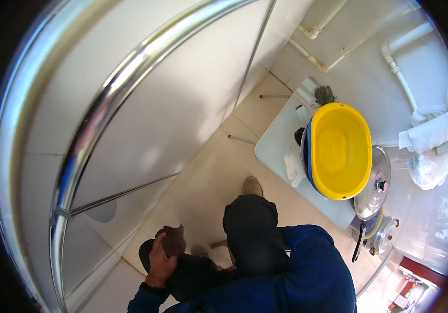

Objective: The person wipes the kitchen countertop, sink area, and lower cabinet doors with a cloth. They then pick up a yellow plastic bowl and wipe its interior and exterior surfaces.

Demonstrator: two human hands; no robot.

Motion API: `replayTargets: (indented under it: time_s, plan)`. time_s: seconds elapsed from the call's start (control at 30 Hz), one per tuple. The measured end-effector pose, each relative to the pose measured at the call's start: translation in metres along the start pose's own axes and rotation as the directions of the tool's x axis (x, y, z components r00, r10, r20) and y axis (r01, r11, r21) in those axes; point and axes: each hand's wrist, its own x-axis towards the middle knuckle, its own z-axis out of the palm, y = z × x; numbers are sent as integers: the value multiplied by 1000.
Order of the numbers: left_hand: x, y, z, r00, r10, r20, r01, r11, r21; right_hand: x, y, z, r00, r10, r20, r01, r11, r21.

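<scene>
My left hand [162, 256] rests above my left knee, its thumb and fingers closed on a dark brown piece of cloth or leather [174, 241] with a ragged upper edge. My right hand is out of view; the blue sleeve [311, 250] on that side runs down beside my right knee [250, 219]. Ahead to the right, a yellow plastic basin [339, 152] sits on a blue one [312, 178], on a pale glass-topped table [273, 146]. White work gloves [294, 168] lie on the tabletop, partly under the basins. A grey scouring pad [325, 95] is beyond them.
A curved chrome rail [91, 121] and a white panelled wall [161, 113] bound the left. Right of the basins are a glass pot lid [372, 187], a black pan handle [359, 242] and a metal pot [385, 236]. White pipes [400, 78] and plastic bags [429, 168] line the right wall.
</scene>
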Motion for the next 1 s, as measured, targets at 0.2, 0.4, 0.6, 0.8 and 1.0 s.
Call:
replayTargets:
  time_s: [0.2,0.4,0.6,0.8,1.0]
  plan:
    - [-12,-20,3,981,-116,-155,104,991,-79,73,-34,-31,992,-117,-47,110,986,-129]
    - [-20,-25,9,957,-86,-276,71,995,-64,134,-42,-66,947,-311,-84,273,913,-304]
    - [-12,4,6,936,-175,-305,131,978,-159,106,-44,-127,928,-277,-250,205,938,-280]
    - [-12,14,7,941,-130,-313,93,987,-130,75,-48,-117,887,-277,-370,257,961,-103]
    - [-29,9,13,934,-163,-318,114,979,-169,28,-15,-51,986,75,151,-144,839,525]
